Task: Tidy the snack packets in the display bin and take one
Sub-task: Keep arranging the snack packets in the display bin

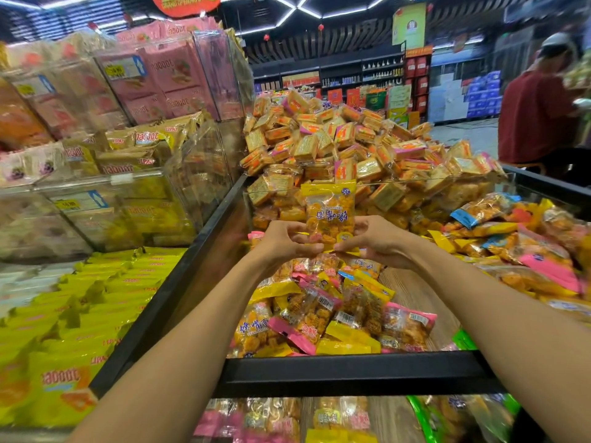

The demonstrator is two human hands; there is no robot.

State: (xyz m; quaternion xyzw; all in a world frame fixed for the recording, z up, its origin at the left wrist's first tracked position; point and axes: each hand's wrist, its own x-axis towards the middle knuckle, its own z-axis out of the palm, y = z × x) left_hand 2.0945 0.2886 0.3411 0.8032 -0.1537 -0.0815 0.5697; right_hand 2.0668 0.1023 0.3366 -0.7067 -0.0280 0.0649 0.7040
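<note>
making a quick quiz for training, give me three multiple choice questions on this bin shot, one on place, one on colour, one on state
1. Where is the held packet?
A. Lifted above the display bin
B. Lying flat in the bin
C. On the floor

2. What colour is its top band?
A. Pink
B. Yellow
C. Green

3. How is it held?
A. By the left hand only
B. Lying on an open palm
C. Pinched at its bottom edge by both the left hand and the right hand

Answers: 1 A, it stands upright above the loose packets; 2 B, the strip along its top is yellow; 3 C, fingers of both hands meet at its lower edge.
</note>
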